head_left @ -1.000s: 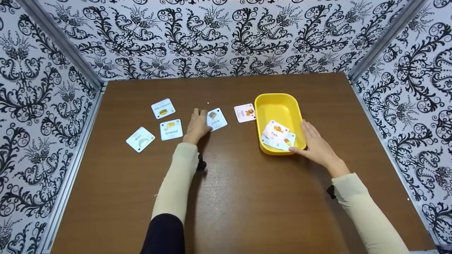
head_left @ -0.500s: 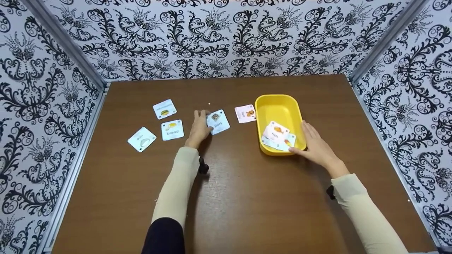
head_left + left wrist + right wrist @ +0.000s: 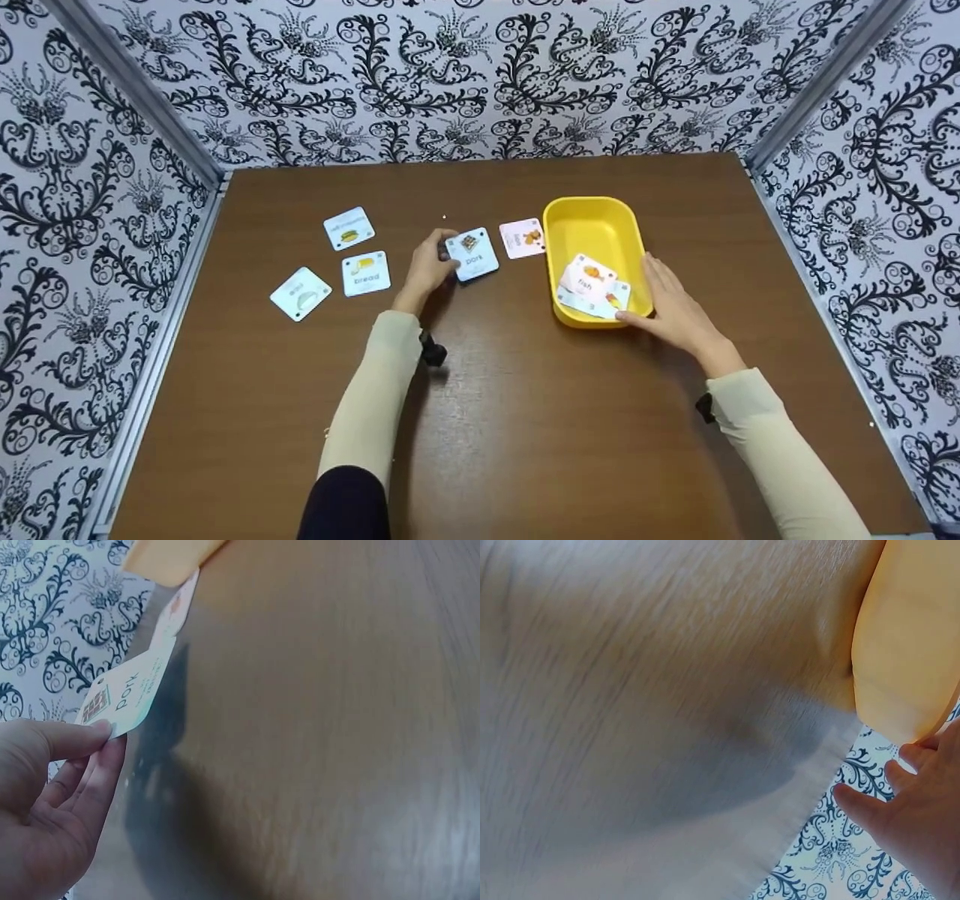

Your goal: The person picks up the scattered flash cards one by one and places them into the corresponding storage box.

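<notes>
My left hand [image 3: 427, 268] pinches the edge of a white card marked "pork" [image 3: 472, 256] between thumb and fingers. In the left wrist view this card [image 3: 129, 690] is raised and tilted over the table, with its shadow below. My right hand [image 3: 677, 315] rests at the near right corner of a yellow plastic basket [image 3: 636, 232], its fingers straight along the outer side and the thumb at the front rim. Inside the basket lie a "fish" card [image 3: 586, 279] and, partly hidden beneath it, another card [image 3: 596, 306]. A pink-edged card [image 3: 523, 238] lies against the basket's left side.
On the left of the brown table [image 3: 525, 420] lie a "bread" card [image 3: 366, 274], a card with a burger picture [image 3: 348, 228] and a turned card with a pale picture [image 3: 301, 293]. Patterned walls [image 3: 480, 82] enclose the table's back and sides.
My left hand has lifted the pork card off the table and moved it slightly right. The right hand and the basket have stayed in place.
</notes>
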Motion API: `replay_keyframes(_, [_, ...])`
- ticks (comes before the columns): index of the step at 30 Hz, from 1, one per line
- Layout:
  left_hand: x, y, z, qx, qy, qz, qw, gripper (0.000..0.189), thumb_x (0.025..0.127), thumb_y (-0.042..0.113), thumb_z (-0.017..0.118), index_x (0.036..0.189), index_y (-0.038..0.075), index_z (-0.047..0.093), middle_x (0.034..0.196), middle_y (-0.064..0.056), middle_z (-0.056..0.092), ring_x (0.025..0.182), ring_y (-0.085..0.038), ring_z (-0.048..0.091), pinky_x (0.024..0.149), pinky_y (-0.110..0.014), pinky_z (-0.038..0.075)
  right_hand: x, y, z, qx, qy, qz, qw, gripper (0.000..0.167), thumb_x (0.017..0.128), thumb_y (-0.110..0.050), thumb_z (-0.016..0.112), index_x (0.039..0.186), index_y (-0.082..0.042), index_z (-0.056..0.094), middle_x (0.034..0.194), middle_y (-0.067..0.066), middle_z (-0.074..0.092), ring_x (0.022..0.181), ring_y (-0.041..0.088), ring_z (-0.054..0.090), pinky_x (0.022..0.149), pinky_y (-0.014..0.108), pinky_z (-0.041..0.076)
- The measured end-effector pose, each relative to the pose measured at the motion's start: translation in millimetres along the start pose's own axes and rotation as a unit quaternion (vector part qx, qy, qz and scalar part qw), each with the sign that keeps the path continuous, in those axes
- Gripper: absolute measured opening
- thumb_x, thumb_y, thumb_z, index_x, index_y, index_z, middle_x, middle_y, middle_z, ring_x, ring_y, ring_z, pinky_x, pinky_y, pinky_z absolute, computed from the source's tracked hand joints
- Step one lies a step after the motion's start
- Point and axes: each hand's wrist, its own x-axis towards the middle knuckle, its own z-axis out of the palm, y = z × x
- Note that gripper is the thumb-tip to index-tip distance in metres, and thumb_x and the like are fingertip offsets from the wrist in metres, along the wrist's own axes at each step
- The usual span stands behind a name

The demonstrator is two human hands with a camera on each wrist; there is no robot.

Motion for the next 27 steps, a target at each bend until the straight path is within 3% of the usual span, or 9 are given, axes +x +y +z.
replay_keyframes(5, [-0.2,13.1,1.9,-0.013,-0.003,0.016,0.9998,0.051,0.087,-0.010,0.065,0.134,0.008,0.057,0.112,-0.014,0.060,0.097,-0.022,0.055,0.079,-0.027,0.044,-0.4,-0.3,-0.3,0.001,-0.002,0.007,1.0000,0.114,0.086,-0.063,0.065,0.160,-0.019,-0.008,0.170,0.009,-0.002,0.156,0.034,0.002,0.123,0.061,0.014])
replay_keyframes(9, [-1.7,24.9,5.7,-0.018,-0.008,0.026,0.9995,0.050,0.087,-0.009,0.066,0.133,0.008,0.058,0.115,-0.016,0.061,0.099,-0.023,0.057,0.084,-0.029,0.048,-1.9,0.2,0.6,0.002,-0.005,0.010,0.9999,0.113,0.086,-0.062,0.066,0.160,-0.019,-0.008,0.170,0.009,-0.002,0.156,0.034,0.002,0.123,0.061,0.013])
replay_keyframes(16, [-3.0,48.9,14.0,-0.041,-0.035,0.034,0.9980,0.049,0.088,-0.008,0.066,0.134,0.009,0.057,0.123,-0.017,0.059,0.109,-0.027,0.062,0.089,-0.035,0.055,-1.3,0.8,-2.8,-0.009,0.000,0.002,1.0000,0.117,0.083,-0.069,0.063,0.160,-0.014,-0.005,0.170,0.010,-0.002,0.156,0.035,0.004,0.123,0.060,0.013])
replay_keyframes(27, [-3.2,75.0,29.3,-0.054,-0.044,0.072,0.9950,0.048,0.087,-0.008,0.066,0.133,0.006,0.058,0.120,-0.019,0.063,0.106,-0.027,0.064,0.089,-0.032,0.055,0.1,-3.8,-5.8,-0.019,-0.007,-0.017,0.9997,0.119,0.084,-0.071,0.061,0.159,-0.007,-0.005,0.169,0.015,-0.002,0.155,0.037,0.003,0.122,0.061,0.014])
